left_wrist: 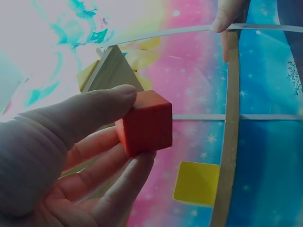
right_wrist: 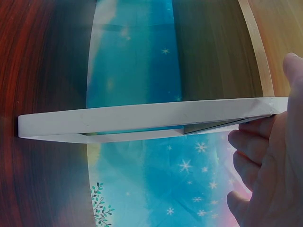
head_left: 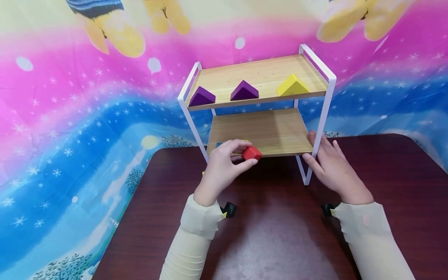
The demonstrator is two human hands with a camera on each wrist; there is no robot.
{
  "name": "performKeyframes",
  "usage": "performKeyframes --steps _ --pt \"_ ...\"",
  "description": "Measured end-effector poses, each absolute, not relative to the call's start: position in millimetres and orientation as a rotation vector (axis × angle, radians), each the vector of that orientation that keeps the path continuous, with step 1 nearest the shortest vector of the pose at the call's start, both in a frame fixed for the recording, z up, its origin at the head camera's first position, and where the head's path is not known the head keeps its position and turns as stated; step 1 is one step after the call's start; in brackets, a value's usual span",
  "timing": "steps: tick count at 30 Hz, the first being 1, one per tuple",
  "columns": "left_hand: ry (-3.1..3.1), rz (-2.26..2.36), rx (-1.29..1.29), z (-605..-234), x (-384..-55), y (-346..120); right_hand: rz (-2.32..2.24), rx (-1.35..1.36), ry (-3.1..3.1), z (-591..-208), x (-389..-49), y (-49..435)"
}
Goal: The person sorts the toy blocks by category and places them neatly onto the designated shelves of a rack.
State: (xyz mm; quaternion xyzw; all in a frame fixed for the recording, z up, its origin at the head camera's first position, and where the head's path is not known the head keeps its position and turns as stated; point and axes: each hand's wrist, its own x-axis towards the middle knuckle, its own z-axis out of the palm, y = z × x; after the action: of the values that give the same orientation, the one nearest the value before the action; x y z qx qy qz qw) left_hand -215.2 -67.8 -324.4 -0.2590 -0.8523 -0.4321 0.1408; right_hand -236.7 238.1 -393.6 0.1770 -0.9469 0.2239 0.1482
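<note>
My left hand (head_left: 224, 165) pinches a red cube block (head_left: 252, 153) between thumb and fingertips, in front of the lower board (head_left: 255, 130) of a small two-tier shelf. In the left wrist view the red block (left_wrist: 147, 125) shows its faces clearly. A yellow block (left_wrist: 196, 183) stands on the lower board; in the head view the left hand mostly hides it, along with a blue piece (head_left: 219, 144). My right hand (head_left: 332, 167) rests with extended fingers against the right white leg (head_left: 322, 120) of the shelf, holding it at the side.
On the upper board (head_left: 255, 74) stand two purple triangular blocks (head_left: 202, 96) and a yellow triangular block (head_left: 293, 85). The shelf stands on a dark red-brown table (head_left: 273, 237). Behind it hangs a pink and blue patterned cloth (head_left: 105, 97).
</note>
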Motion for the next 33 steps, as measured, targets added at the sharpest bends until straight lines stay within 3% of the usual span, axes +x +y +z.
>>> performKeyframes --steps 33 --pt "-2.636 -0.76 -0.809 -286.9 -240.7 -46.0 0.657 0.513 -2.712 -395.4 -238.2 237.8"
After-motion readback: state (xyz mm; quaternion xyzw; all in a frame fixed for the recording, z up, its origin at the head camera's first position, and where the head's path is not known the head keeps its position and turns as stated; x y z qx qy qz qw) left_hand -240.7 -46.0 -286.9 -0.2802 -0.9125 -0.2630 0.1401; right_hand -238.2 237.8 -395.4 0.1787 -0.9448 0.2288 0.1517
